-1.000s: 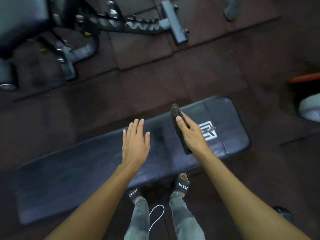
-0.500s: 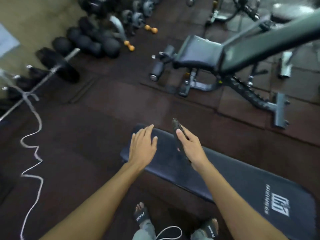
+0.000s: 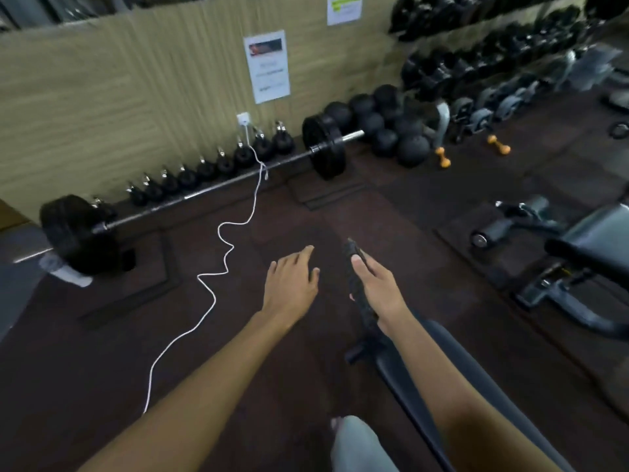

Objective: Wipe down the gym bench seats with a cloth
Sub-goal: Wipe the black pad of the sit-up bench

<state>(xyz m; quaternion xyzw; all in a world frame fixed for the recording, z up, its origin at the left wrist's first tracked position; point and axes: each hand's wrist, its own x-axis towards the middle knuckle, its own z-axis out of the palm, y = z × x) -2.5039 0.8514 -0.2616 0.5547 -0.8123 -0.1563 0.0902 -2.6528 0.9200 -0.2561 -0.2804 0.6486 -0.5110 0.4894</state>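
Head view: the person's left hand [image 3: 291, 284] hangs palm down over the dark brown rubber floor [image 3: 102, 352]. Its fingers are straight and lie close together, the thumb is a little apart, and it holds nothing. Just beside it, the right hand [image 3: 376, 289] grips a dark, crumpled cloth [image 3: 359, 296] edge-up. The thumb is pressed along the cloth's upper end, and the other fingers wrap round its far side, mostly hidden.

The cloth is in the air just past the near end of a flat black padded bench [image 3: 405, 379], which runs from under the right forearm to the lower right corner. It cannot be told whether the cloth's lower end touches the pad. A grey trouser leg [image 3: 357, 444] shows at the bottom edge.

A thin white cable [image 3: 221, 233] snakes across the floor from a wall socket. A long barbell with black plates [image 3: 204, 192] lies along the wood-patterned wall [image 3: 102, 97], with a row of black kettlebells [image 3: 204, 170] behind it. Black round balls [image 3: 384, 131] are piled further right, beside two small orange dumbbells [image 3: 442, 158]. A grey adjustable bench [image 3: 595, 233] stands at the right edge.
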